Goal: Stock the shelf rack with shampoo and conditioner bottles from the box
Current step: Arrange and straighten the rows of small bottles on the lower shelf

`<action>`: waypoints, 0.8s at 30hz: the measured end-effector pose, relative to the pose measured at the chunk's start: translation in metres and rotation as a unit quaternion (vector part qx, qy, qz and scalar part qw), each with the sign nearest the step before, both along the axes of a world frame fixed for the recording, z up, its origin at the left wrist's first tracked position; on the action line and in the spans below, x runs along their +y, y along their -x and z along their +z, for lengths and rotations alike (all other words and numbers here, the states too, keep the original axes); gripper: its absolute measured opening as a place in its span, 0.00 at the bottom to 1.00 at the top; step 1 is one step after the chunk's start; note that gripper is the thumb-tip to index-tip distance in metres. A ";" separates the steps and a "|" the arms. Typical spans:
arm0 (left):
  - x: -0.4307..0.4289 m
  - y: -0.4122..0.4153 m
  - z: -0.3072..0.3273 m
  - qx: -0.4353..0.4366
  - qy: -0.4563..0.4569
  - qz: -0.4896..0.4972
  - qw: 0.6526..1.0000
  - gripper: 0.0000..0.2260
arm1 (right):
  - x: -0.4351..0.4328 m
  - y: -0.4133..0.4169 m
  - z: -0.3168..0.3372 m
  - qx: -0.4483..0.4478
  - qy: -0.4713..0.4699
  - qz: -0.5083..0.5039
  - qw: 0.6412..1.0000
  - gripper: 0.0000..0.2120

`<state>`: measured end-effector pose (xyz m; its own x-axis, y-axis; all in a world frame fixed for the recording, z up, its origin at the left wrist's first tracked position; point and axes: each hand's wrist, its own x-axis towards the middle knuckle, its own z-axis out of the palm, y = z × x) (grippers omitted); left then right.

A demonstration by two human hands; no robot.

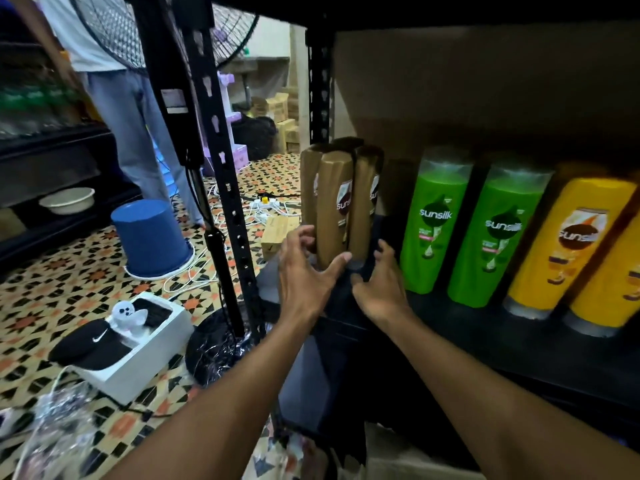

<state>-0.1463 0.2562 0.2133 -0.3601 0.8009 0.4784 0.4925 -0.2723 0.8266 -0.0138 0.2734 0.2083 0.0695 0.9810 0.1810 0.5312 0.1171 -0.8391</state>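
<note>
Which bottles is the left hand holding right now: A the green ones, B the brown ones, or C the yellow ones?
B: the left hand grips the base of the brown bottles at the left end of the shelf; green bottles and yellow bottles stand untouched further right.

Shelf left end packed, narrow gap mid-row, bare strip along front.
Brown bottles (334,202) bunch tight at the left end of the shelf (450,327), rear post (318,98) just behind them, front post (225,188) off to the left with open air between. Narrow dark gap separates them from the green bottles (434,220); yellow bottles (568,244) close beside those. Bare shelf runs before the green and yellow row. Cardboard back panel (485,91) closes the rear; upper shelf (450,8) sits overhead, with room above the tops.
</note>
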 end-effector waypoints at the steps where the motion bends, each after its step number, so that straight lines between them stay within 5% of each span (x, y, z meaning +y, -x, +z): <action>1: 0.004 0.000 0.000 -0.005 -0.002 0.004 1.000 0.29 | 0.008 0.002 -0.001 -0.006 -0.004 0.000 1.000 0.39; 13: 0.010 0.014 -0.010 0.072 -0.010 0.046 0.996 0.24 | 0.050 0.011 -0.005 -0.008 -0.054 -0.002 0.999 0.39; 24: -0.038 0.031 0.012 0.079 0.108 -0.036 0.990 0.16 | -0.046 -0.010 -0.008 -0.046 -0.068 -0.073 0.994 0.41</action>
